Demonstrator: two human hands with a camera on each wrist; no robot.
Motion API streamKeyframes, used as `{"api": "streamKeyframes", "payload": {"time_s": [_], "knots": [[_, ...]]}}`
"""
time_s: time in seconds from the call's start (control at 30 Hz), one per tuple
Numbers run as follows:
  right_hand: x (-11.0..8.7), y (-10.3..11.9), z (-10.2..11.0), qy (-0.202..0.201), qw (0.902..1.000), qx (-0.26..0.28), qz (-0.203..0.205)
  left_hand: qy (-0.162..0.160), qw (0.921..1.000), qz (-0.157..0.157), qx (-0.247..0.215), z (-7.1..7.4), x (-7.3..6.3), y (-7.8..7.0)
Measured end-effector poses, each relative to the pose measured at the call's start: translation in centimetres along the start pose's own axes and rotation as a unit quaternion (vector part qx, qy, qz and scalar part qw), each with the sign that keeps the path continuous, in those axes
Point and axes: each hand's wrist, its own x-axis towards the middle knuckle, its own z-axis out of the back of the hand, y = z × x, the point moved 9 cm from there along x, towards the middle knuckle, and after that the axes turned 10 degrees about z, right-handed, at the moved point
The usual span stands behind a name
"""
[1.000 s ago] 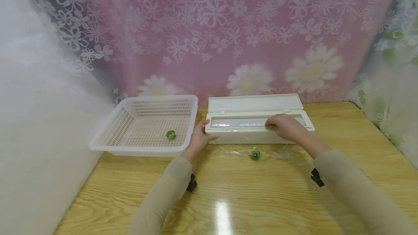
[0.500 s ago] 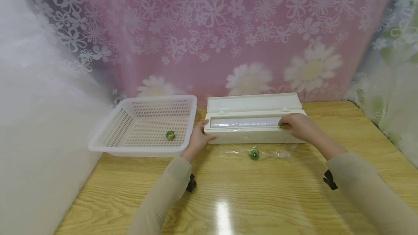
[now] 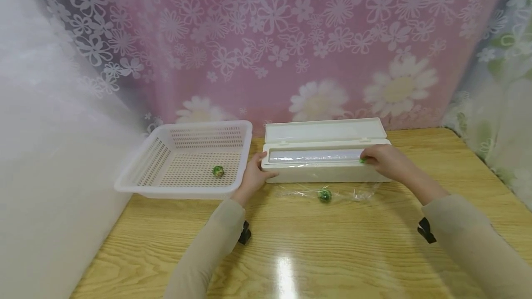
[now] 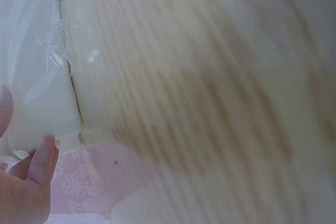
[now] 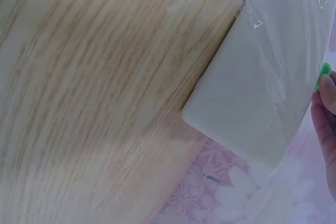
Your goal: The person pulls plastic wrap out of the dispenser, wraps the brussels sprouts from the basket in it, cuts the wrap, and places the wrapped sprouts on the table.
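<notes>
A white cling film dispenser (image 3: 316, 174) stands on the table with its lid (image 3: 328, 130) raised at the back and a roll of film (image 3: 307, 156) inside. My left hand (image 3: 252, 178) grips its left end, thumb against the front face. Near the right end, my right hand (image 3: 387, 163) pinches a small green slide cutter (image 5: 326, 70) at the front top edge. Clear film (image 3: 297, 193) hangs over the front onto the table. A Brussels sprout (image 3: 324, 195) lies at that film, just in front of the dispenser.
A white plastic basket (image 3: 178, 192) stands left of the dispenser, with another Brussels sprout (image 3: 218, 171) in it. Behind the wooden table (image 3: 332, 253) hangs a pink flowered curtain (image 3: 249, 59). Pale sheeting (image 3: 62, 151) borders the left side.
My right hand has slid the green cutter rightward along the dispenser's front edge, from past its middle to near the right end. The left hand has stayed at the left end.
</notes>
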Motion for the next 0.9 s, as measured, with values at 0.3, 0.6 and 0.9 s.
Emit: {"api": "streamKeyframes", "payload": {"time_s": [0.3,0.6,0.9], "knots": [[-1.4,-1.0,0.7,0.009,0.9998,-0.003,-0.020,-0.002,0.9996,0.022,0.018,0.3,-0.1,0.5],[-2.8,-2.6,1.4,0.005,0.9993,-0.009,-0.035,-0.011,0.9993,0.031,0.020,0.6,-0.1,0.5],[-3.6,-3.1,1.6,0.006,0.9988,-0.011,-0.047,-0.004,0.9997,0.022,0.007,0.0,0.2,0.5]]}}
